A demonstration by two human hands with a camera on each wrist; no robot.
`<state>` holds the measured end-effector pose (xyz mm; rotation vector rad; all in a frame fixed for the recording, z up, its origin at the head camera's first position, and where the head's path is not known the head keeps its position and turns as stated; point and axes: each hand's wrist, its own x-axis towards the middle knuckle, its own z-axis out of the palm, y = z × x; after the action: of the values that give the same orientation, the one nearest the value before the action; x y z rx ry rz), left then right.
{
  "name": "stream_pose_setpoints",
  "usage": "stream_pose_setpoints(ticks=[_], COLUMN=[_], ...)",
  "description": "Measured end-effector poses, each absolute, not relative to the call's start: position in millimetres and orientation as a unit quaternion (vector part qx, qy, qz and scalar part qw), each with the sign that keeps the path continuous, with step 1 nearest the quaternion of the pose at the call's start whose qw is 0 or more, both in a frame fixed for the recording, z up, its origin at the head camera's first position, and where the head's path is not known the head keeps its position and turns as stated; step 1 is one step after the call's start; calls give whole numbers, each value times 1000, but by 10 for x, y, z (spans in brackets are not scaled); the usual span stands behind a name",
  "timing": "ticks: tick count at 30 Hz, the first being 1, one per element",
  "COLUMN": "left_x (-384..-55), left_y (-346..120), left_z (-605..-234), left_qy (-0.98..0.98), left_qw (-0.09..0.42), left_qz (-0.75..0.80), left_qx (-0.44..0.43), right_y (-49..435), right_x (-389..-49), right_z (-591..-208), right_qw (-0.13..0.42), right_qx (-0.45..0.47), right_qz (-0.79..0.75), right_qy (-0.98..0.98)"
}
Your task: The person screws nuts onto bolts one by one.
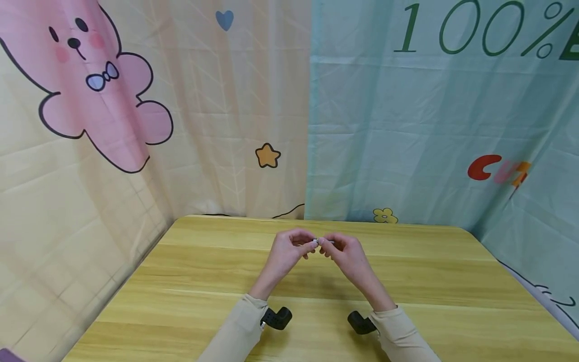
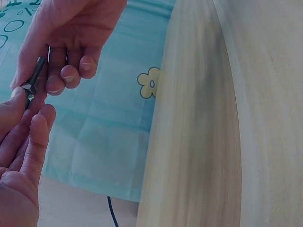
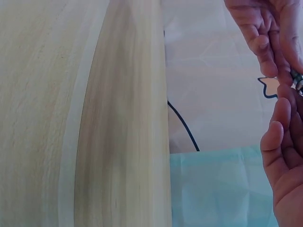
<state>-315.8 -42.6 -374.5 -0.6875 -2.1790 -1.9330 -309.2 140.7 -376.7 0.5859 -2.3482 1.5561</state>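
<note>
A small metal bolt [image 2: 37, 71] with a hex nut [image 2: 29, 89] on its thread is held between both hands above the table. My left hand [image 1: 289, 247] pinches the bolt at its lower end between thumb and forefinger; the fingertips cover that end. The right hand [image 1: 346, 254] meets it from the other side, thumb and forefinger about the nut, while the threaded end points back along that hand's fingers. Both hands' fingertips nearly touch. In the right wrist view only a shiny bit of the nut [image 3: 299, 85] shows at the frame's edge.
The wooden table [image 1: 226, 301] spreads under both forearms. Curtains with cartoon prints hang behind and at the sides, a beige one [image 1: 203, 125] on the left and a blue-green one [image 1: 384, 125] on the right. Each wrist carries a black camera [image 1: 278, 318].
</note>
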Motion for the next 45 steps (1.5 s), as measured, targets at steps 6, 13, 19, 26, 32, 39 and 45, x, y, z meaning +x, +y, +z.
stream_pose_setpoints(ticks=[6, 13, 19, 26, 32, 39, 45], left_x=[-3177, -3050, -3160, -3170, -3159, -3138, -3074], left_y=[-408, -419, -430, -439, -437, -440, -449], left_z=[-3741, -3572, -3693, -3734, -3727, -3704, -3599], left_qy=[-723, -724, -724, -725, -730, -729, -729], left_qw=[81, 70, 68, 75, 72, 74, 67], left_qz=[-647, -650, -650, -647, -639, -643, -645], left_qx=[-228, -221, -221, -224, -231, -222, -219], right_y=[1415, 1395, 1359, 1350, 1398, 1415, 1391], right_x=[-3090, -2930, -2847, -2873, -3055, -3080, -3077], right_z=[-3749, -3578, -3481, -3524, -3744, -3789, -3764], right_qw=[122, 128, 133, 138, 133, 128, 140], right_qx=[192, 255, 267, 251, 198, 229, 263], right_qz=[554, 563, 550, 525, 530, 551, 543], right_qy=[-801, -776, -780, -801, -813, -792, -785])
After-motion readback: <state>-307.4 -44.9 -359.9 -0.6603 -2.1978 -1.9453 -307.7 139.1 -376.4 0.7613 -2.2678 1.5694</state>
